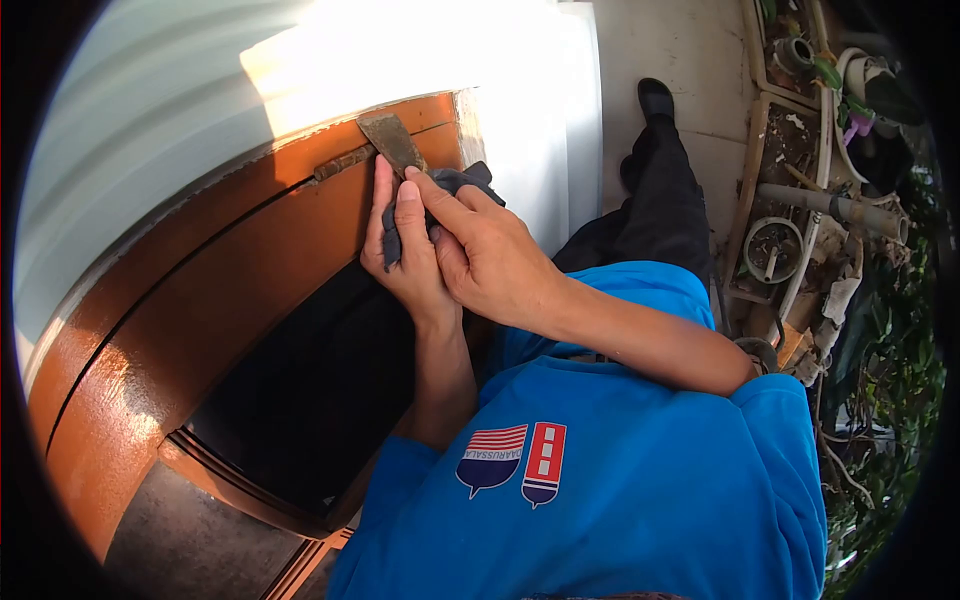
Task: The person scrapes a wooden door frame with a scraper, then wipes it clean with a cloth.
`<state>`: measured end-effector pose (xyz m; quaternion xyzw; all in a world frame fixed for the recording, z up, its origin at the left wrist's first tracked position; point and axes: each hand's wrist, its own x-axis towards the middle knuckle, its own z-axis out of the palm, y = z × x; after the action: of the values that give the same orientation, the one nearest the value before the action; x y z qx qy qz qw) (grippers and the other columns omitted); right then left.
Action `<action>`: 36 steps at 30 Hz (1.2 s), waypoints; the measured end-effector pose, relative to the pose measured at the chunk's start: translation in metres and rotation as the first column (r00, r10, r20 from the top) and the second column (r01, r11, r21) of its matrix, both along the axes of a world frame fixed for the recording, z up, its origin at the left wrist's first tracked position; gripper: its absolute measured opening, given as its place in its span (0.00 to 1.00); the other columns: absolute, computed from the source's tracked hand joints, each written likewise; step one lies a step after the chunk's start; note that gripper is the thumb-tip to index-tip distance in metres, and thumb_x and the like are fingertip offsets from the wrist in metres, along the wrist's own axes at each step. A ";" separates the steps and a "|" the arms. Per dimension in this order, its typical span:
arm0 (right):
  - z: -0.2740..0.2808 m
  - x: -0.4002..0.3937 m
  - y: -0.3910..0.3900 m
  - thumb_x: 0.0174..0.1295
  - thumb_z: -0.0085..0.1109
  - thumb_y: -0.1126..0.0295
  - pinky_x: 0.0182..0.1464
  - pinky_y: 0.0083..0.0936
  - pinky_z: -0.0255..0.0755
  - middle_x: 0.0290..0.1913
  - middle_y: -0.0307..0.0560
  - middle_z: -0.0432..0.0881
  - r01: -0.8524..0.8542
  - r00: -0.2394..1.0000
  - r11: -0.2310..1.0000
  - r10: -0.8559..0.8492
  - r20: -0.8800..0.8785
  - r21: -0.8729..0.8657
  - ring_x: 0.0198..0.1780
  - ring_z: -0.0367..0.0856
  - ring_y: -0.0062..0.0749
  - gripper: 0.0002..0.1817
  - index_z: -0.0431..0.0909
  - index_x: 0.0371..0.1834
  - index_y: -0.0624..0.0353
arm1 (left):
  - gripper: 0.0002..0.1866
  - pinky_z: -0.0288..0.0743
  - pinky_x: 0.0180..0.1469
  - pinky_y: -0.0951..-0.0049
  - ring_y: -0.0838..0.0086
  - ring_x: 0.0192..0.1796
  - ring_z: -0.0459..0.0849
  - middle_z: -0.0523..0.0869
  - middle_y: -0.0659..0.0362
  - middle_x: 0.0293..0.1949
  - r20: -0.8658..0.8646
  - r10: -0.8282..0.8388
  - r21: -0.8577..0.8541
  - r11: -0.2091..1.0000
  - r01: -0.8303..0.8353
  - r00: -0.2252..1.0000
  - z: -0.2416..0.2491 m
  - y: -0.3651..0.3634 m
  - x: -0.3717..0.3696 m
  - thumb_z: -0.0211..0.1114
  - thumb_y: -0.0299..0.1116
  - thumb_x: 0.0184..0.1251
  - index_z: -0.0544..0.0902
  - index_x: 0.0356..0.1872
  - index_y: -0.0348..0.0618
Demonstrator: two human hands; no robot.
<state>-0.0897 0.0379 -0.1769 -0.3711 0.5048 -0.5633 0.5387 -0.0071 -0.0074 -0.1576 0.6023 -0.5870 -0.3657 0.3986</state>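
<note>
A scraper (392, 140) with a worn, stained metal blade lies against the orange-brown wooden frame, its blade tip beside a rusty hinge (343, 163). My right hand (490, 245) is closed at the scraper, with the index finger pressed on the lower blade; its handle is hidden. Under and beside it, my left hand (412, 245) holds a dark grey cloth (391, 238), with one finger stretched up close to the hinge and the thumb upright. More of the cloth bunches out behind the right hand. The two hands touch each other.
The orange-brown door and frame (230, 240) fill the left, with a dark panel (310, 390) below. Pale wall stands behind. My dark-trousered leg and shoe (655, 98) rest on light floor tiles (690, 60). Planters (757, 150), a pipe (830, 205) and foliage line the right side.
</note>
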 end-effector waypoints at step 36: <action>0.002 -0.005 -0.001 0.65 0.50 0.78 0.33 0.34 0.73 0.31 0.53 0.75 -0.022 0.999 1.000 0.022 -0.025 0.005 0.30 0.75 0.38 0.29 0.69 0.73 0.62 | 0.19 0.79 0.56 0.72 0.71 0.51 0.86 0.86 0.47 0.55 0.018 0.022 -0.028 0.999 -0.021 1.000 -0.001 -0.001 -0.001 0.57 0.27 0.75 0.78 0.62 0.25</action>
<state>-0.0943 0.0365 -0.1748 -0.3823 0.5089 -0.5513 0.5394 -0.0085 -0.0082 -0.1584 0.6063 -0.5892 -0.3476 0.4056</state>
